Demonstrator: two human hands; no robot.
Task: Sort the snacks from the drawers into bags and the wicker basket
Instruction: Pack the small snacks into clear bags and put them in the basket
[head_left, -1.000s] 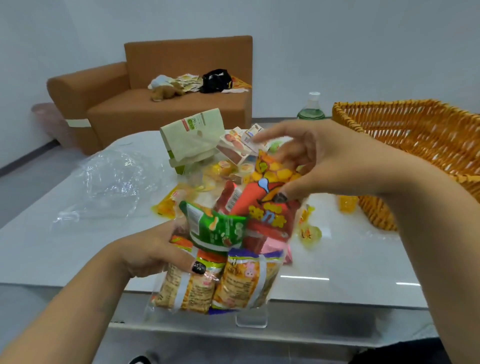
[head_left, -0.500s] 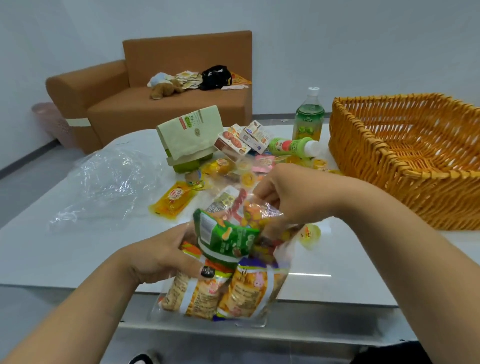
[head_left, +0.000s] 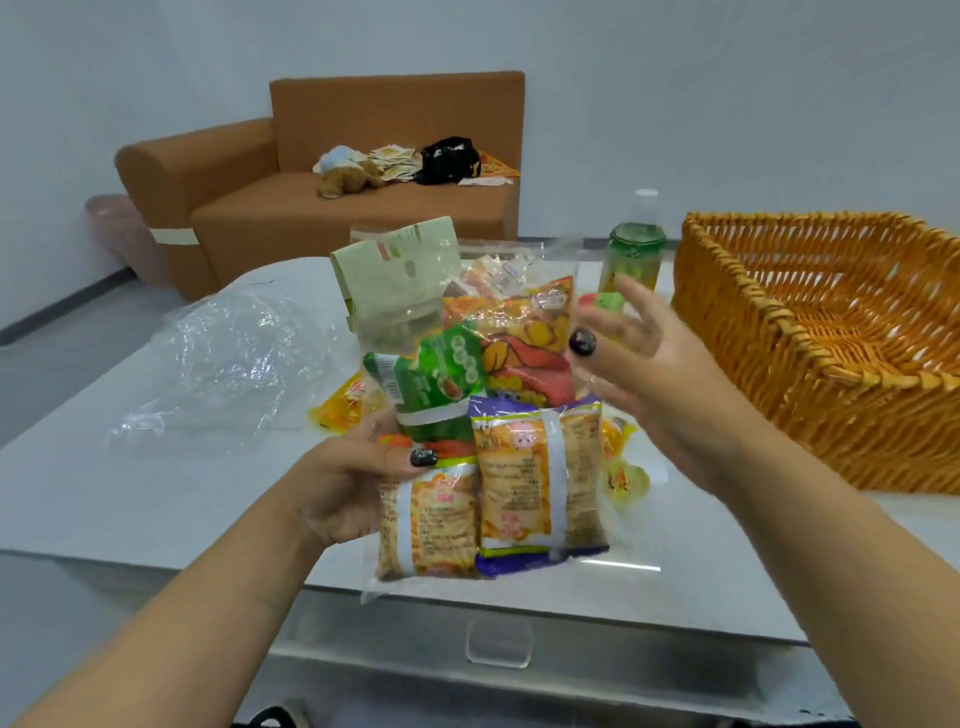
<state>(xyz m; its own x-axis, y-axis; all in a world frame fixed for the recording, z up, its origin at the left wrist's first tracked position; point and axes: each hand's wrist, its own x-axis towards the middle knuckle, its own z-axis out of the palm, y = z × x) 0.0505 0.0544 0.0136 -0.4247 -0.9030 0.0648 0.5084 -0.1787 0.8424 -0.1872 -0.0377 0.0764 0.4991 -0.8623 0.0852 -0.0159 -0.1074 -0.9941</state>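
My left hand grips a clear plastic bag by its left side and holds it upright above the table's front edge. Inside sit two orange-and-purple snack packs, a green packet and a red-orange packet. To the bag's right, my right hand is open with fingers spread, its thumb against the bag's right side. The wicker basket stands at the right of the table and looks empty.
Behind the bag lie a pale green paper pouch, loose yellow snacks and a green drink bottle. Crumpled clear plastic covers the table's left. An orange sofa with clutter stands behind. A drawer handle shows below the table edge.
My right hand pushed the red-orange packet down into the bag, then came out and opened beside it. My left hand lifted the bag higher.
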